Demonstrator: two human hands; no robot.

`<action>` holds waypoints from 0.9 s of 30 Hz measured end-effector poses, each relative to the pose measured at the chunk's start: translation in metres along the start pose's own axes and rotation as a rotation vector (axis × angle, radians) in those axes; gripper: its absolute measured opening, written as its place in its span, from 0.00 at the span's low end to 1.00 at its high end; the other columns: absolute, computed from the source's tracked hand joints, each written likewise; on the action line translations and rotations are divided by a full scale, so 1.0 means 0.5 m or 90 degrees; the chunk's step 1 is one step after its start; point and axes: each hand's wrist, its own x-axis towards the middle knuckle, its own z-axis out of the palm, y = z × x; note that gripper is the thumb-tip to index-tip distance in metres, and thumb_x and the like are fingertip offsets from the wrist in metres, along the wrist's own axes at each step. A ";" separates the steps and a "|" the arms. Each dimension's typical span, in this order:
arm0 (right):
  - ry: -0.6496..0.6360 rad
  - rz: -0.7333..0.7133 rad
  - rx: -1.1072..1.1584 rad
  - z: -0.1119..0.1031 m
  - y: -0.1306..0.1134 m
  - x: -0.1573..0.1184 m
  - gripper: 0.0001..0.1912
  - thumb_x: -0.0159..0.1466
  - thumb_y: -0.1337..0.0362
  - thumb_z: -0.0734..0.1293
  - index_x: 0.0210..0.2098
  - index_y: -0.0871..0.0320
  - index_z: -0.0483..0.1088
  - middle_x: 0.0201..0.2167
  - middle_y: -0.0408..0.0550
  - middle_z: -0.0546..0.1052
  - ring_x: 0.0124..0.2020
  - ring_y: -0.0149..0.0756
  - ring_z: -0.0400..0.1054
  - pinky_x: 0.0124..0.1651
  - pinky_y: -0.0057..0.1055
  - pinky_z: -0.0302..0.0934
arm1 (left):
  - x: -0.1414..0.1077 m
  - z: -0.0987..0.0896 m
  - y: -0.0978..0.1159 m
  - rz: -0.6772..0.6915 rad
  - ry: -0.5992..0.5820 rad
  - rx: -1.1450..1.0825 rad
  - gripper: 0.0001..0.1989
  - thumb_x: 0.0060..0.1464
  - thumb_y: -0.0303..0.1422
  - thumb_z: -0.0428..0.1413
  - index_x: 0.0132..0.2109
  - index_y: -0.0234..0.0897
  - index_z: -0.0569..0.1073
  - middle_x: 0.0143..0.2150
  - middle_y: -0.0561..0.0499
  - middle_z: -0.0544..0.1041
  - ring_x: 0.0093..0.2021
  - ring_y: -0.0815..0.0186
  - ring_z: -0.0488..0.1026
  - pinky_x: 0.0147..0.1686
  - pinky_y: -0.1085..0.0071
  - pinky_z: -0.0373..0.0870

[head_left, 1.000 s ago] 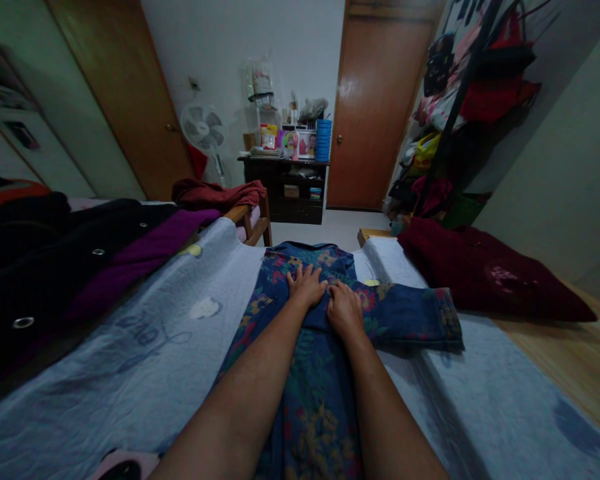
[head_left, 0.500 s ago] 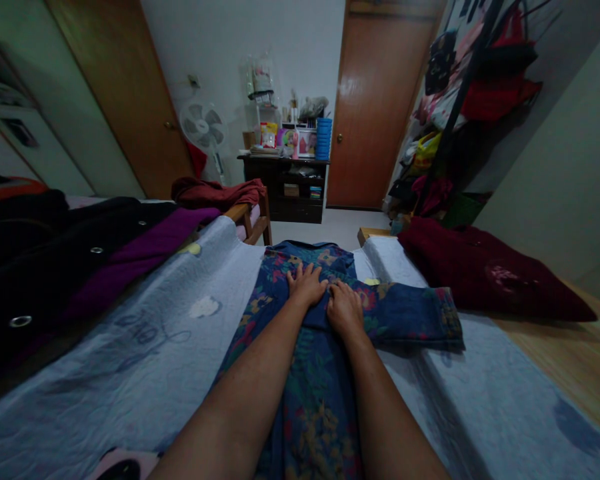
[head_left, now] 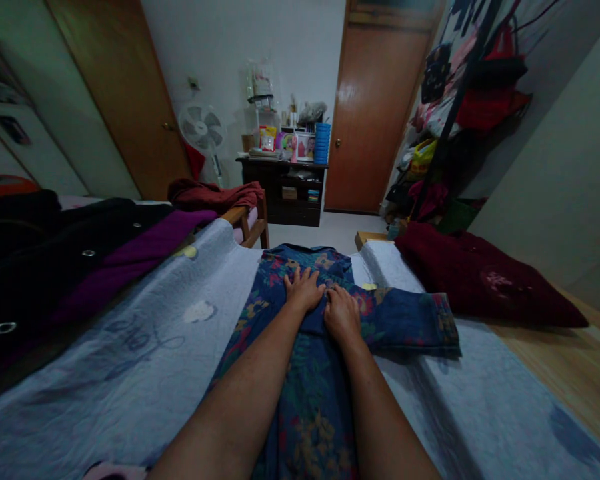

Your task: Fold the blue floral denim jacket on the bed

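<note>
A blue floral garment (head_left: 315, 380) lies on the pale blue bed sheet (head_left: 145, 353), one sleeve stretched out to the right. My left hand (head_left: 304, 288) rests on its upper part, fingers spread on the cloth. Close beside it, on the right, my right hand (head_left: 342, 312) is on the same garment near the base of the sleeve, its fingers curled against the fabric. Whether cloth is pinched under those fingers is hard to make out.
A dark red cushion (head_left: 485, 280) lies at the right beside a wooden surface (head_left: 535, 350). Black and purple cloth (head_left: 125, 250) covers the left side. Beyond the bed stand a wooden frame with reddish cloth (head_left: 215, 195), a fan (head_left: 203, 127) and a dark cabinet (head_left: 275, 193).
The view has shifted slightly, so everything sits a little lower and further left. Both hands remain in nearly the same places on the garment.
</note>
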 end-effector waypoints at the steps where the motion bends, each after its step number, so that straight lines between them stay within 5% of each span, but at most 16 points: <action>1: -0.002 0.002 0.001 -0.001 -0.001 0.000 0.23 0.66 0.66 0.56 0.59 0.56 0.67 0.66 0.49 0.62 0.67 0.39 0.52 0.67 0.38 0.40 | 0.000 0.000 0.000 0.000 0.001 -0.002 0.29 0.60 0.49 0.43 0.66 0.49 0.59 0.72 0.50 0.53 0.72 0.48 0.41 0.65 0.36 0.40; 17: -0.008 0.108 -0.055 -0.021 -0.001 -0.009 0.30 0.65 0.58 0.59 0.65 0.58 0.60 0.68 0.58 0.57 0.68 0.47 0.49 0.66 0.42 0.40 | -0.005 0.002 0.004 0.007 0.018 -0.002 0.26 0.61 0.46 0.45 0.65 0.50 0.62 0.72 0.47 0.54 0.71 0.42 0.45 0.64 0.35 0.42; 22: -0.019 0.113 -0.047 -0.023 0.001 -0.007 0.30 0.65 0.58 0.59 0.65 0.57 0.59 0.69 0.55 0.56 0.69 0.46 0.47 0.67 0.42 0.40 | -0.011 0.000 0.010 0.171 0.084 0.004 0.19 0.63 0.32 0.45 0.59 0.49 0.69 0.67 0.51 0.64 0.69 0.54 0.52 0.66 0.41 0.41; 27: -0.046 0.122 -0.007 -0.028 0.007 -0.001 0.31 0.65 0.58 0.58 0.67 0.56 0.57 0.69 0.49 0.55 0.70 0.45 0.45 0.68 0.41 0.39 | -0.012 -0.003 0.011 0.255 0.019 -0.019 0.19 0.64 0.33 0.44 0.59 0.43 0.68 0.64 0.49 0.68 0.65 0.64 0.61 0.67 0.57 0.51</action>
